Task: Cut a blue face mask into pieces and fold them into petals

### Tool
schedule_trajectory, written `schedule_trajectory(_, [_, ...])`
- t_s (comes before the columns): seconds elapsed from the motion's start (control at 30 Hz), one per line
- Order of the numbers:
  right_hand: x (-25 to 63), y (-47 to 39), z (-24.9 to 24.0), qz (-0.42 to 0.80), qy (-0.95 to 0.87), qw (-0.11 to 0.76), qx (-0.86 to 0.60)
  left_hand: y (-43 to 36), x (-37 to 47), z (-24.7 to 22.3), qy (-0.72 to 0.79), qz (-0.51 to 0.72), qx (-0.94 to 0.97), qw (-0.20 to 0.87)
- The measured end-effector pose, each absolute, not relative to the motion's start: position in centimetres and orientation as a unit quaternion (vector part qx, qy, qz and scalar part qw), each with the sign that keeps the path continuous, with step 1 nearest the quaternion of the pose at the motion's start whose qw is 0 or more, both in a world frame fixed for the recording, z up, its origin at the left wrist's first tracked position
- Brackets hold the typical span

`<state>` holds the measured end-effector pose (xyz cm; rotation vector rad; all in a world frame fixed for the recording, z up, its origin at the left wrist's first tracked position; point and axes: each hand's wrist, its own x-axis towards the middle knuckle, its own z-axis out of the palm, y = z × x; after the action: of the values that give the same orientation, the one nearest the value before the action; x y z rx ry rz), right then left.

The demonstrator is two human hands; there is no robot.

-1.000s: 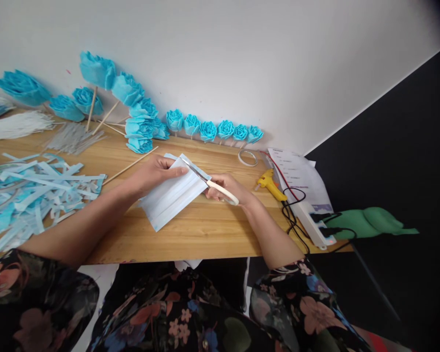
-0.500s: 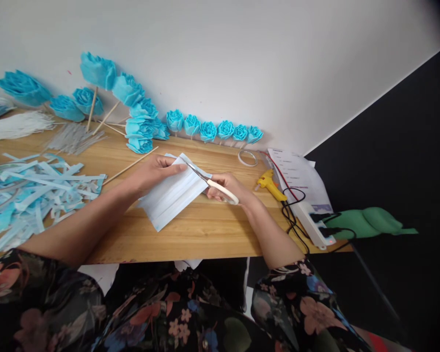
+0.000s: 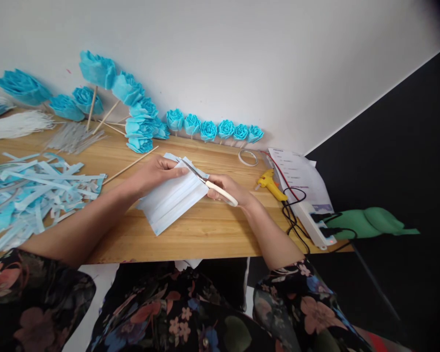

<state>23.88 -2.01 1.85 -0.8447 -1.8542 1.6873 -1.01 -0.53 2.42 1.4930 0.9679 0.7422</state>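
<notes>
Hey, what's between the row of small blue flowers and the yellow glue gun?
In the head view, a tape roll lies between the flowers and glue gun.

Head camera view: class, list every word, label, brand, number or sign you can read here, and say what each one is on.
White printed paper: several lines of print, all too small and blurred to read.
Scissors, pale blue sheet, yellow glue gun, power strip: no text can be made out.
Nothing legible to quote.

Two hands (image 3: 154, 172) (image 3: 230, 188), scissors (image 3: 223, 193) (one pair), one glue-gun (image 3: 272, 185)
</notes>
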Motion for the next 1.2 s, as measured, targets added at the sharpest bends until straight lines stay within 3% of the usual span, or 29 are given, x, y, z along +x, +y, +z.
schedule_trajectory(1.2, [23.76, -1.71, 1.26, 0.648, -0.603, 0.261, -0.385, -0.29, -1.09, 2.20, 0.410, 0.311, 0.625, 0.586])
